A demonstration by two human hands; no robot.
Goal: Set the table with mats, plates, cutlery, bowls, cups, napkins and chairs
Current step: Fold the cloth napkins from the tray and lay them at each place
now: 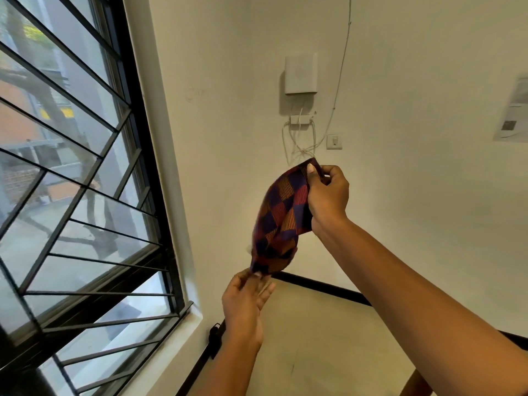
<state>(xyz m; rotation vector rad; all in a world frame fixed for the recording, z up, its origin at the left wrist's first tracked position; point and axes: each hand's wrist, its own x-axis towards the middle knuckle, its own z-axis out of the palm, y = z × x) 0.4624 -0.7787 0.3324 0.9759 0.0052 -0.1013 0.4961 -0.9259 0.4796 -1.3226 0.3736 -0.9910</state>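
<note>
On the far left I see a window [71, 172] with a black frame and slanted metal bars across the glass; outside is blurred. Its white sill runs down toward the near left.

Right of it, low in the middle, my left hand [245, 298] reaches up with its thumb and fingertips pinching the bottom corner of the napkin [281, 221]. The rest of its fingers lie fairly straight and loose.

The napkin is a soft woven cloth in a check of dark purple, red and orange, the coloured squares finely striped. It hangs in the air in front of the wall, stretched between my two hands and bowed outward to the left like a slack sail, with folds bunching near the lower end. Its top corner sits above the grip of the upper hand, its bottom corner just above the lower one.

My right hand [328, 195] holds the top edge, thumb pressed on the front of the cloth and fingers curled round behind it.

Behind, on the cream wall [414, 81], hang a smooth white box [301, 73] with thin cables looped below, a small switch [334, 141], and at the far right a sheet of paper [514, 112]. A pale floor with black skirting lies below.
</note>
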